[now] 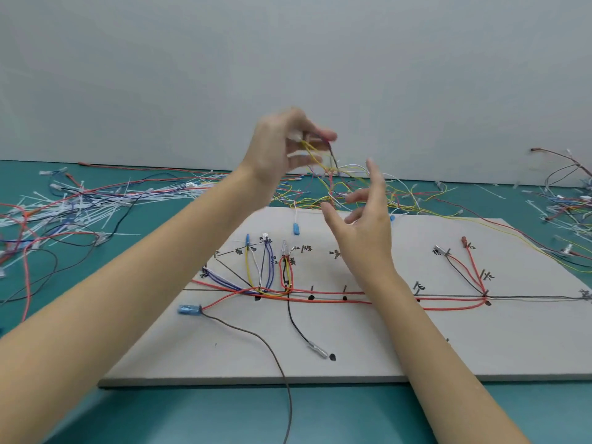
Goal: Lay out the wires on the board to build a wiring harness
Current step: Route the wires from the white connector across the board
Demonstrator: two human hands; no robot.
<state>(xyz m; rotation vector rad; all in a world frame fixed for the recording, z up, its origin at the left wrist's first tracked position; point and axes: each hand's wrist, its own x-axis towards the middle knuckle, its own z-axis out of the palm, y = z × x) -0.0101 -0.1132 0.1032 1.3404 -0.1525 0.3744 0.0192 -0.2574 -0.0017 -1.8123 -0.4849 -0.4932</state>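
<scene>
Clearly the left hand (282,145) is nearer: raised above the far edge of the board (400,341), it pinches yellow and dark wires (315,155) that hang down and rightward into the loose tangle (339,190) on the surface. Just right, the right hand (362,219) hovers with fingers spread, holding nothing.

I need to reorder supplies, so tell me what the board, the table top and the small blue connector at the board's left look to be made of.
Board: seemingly light grey fibreboard or card; matte, with ink markings on its face.
Table top: smooth teal, faintly sheened mat or laminate; cannot tell which.
Blue connector: translucent glossy plastic sleeve, by its highlights.
</scene>
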